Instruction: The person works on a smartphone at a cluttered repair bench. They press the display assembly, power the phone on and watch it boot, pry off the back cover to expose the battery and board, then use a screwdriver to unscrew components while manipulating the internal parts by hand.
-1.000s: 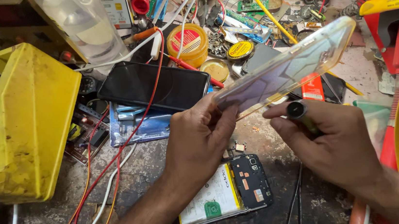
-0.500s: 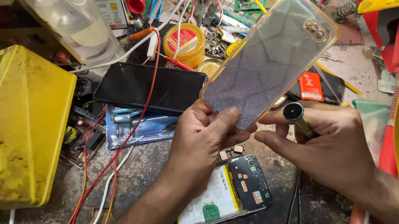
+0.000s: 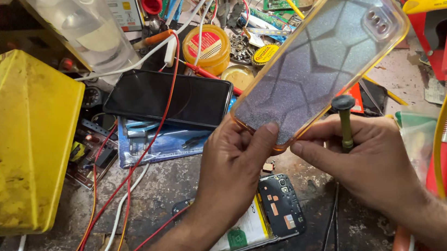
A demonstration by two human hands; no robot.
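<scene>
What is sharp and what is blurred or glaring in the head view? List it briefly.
Head view: the left hand and right hand are sharp, as is the glittery clear phone case they hold; the translucent plastic bottle at top left is bright and washed out; the dark phone shows only faint reflections; the yellow housing is evenly lit, with soft shadows beneath it.
</scene>
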